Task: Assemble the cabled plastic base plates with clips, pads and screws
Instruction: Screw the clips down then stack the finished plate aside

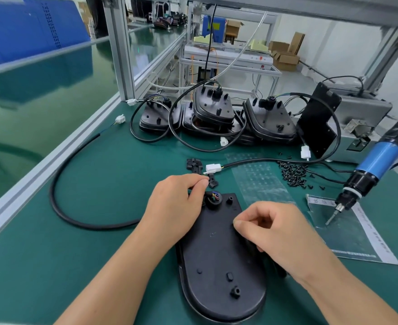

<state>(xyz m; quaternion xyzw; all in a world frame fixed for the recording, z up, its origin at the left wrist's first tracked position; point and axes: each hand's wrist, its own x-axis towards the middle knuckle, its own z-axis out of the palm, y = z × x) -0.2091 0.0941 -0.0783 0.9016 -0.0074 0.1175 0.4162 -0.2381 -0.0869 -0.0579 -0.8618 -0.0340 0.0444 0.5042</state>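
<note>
a: nearest of all, a black base plate [219, 261] is laid flat on the green mat [99, 184], bosses upward, presumably so that clips and screws can be fitted from above.

b: and how is it steadied?

a: the right hand [280, 233] is rested on the plate's right edge, fingers curled with thumb against forefinger. whether something small is pinched there cannot be told.

b: the other hand?

a: a small black clip [212, 181] is pinched between the thumb and forefinger of the left hand [179, 202], just beyond the plate's far end, beside the cable grommet [213, 198] where coloured wires are seen. it is judged that the clip is being brought to the cable entry.

b: why is the cable looped so far out?

a: the thick black cable [59, 184] is swept away to the left, likely to keep the work face free.

b: the supplies?

a: more clips [194, 164] are kept just past the hands, a screw pile [293, 172] to the right, a pad sheet [259, 179] between them, and the electric screwdriver [366, 170] is hung within the right hand's reach. other cabled plates [214, 113] are stacked at the back.
</note>
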